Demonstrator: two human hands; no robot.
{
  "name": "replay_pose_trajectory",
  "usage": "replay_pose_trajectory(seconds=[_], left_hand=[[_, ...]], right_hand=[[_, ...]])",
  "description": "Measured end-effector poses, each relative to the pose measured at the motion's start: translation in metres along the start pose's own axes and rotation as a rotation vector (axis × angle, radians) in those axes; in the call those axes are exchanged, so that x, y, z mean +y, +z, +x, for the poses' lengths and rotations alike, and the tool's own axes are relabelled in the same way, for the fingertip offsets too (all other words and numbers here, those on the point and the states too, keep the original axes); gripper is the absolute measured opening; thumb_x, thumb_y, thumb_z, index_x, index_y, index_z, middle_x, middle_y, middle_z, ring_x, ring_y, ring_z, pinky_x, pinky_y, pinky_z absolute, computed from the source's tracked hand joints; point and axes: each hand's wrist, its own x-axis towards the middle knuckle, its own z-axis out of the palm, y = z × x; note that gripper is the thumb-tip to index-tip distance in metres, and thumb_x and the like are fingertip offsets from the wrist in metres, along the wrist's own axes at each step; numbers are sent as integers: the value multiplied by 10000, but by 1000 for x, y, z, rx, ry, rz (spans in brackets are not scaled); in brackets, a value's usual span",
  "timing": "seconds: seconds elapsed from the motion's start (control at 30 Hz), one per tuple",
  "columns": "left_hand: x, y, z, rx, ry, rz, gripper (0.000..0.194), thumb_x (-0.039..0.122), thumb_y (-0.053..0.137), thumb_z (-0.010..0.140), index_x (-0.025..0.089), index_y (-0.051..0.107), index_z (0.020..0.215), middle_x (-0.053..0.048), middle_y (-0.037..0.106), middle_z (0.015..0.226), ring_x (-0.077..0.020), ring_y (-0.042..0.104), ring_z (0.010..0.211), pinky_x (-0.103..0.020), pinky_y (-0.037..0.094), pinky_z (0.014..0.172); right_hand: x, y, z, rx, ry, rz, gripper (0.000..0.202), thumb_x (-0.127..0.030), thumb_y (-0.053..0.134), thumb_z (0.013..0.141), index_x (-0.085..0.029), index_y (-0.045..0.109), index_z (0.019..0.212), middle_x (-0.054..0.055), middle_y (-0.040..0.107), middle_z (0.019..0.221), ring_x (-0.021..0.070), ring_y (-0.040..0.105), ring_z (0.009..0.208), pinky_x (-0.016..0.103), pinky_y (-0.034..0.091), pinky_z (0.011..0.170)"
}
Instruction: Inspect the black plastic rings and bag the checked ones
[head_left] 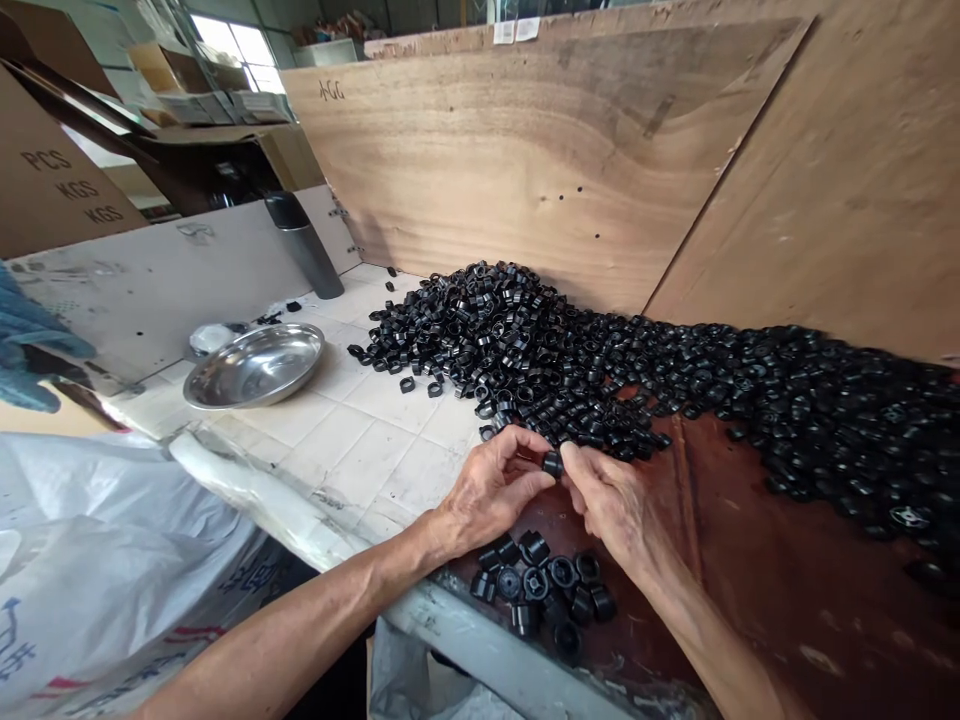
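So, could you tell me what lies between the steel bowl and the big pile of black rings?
In the head view, mostly bare white tiled tabletop separates the steel bowl from the pile of black rings; only a few stray rings lie near the pile's edge.

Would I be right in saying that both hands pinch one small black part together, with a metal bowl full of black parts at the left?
Not quite: in the head view the metal bowl looks empty. The left hand and right hand do pinch one small black part.
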Motion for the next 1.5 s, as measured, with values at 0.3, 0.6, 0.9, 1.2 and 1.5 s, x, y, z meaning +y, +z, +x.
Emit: replay_pose_trajectory(seconds=[0.3, 0.6, 0.9, 1.2, 1.5], left_hand=[[3, 2, 6, 60, -76, -251, 315, 239, 811, 775, 174, 617, 1014, -24, 689, 955, -139, 658, 885, -273, 529, 846], [-3, -4, -1, -54, 142, 313, 187, 200, 621, 923, 207, 606, 1108, -59, 710, 1041, -190, 691, 966, -319, 559, 854], [-6, -6, 0, -113, 161, 232, 156, 186, 633, 916, 193, 620, 1071, -72, 708, 1049, -192, 687, 962, -325, 562, 863], [-8, -1, 0, 18, 18, 56, 227, 205, 686, 878, 185, 610, 1092, -45, 721, 987, -173, 709, 885, -308, 564, 833], [23, -19, 2, -417, -5, 567, 289, 436, 683, 884, 175, 651, 764, -4, 673, 751, -125, 594, 653, -235, 419, 576]], right_hand=[[-7, -3, -1, 11, -105, -2, 350, -546, 586, 894, -211, 632, 807, -17, 614, 554, 155, 592, 476, 251, 477, 490], [1, 5, -2, -130, 129, 290, 415, -554, 592, 861, -203, 522, 650, -52, 495, 490, 85, 406, 386, 225, 339, 423], [-3, -2, -1, -281, 324, 402, 357, -516, 638, 820, -202, 507, 710, -72, 471, 543, 44, 282, 359, 197, 209, 356], [-1, 3, -4, -31, -209, -136, 251, -459, 528, 932, -228, 585, 850, -39, 553, 549, 139, 528, 481, 252, 402, 518], [9, -48, 16, -80, 1, -291, 358, -488, 612, 843, -214, 522, 630, -45, 499, 511, 101, 423, 431, 236, 272, 432]])
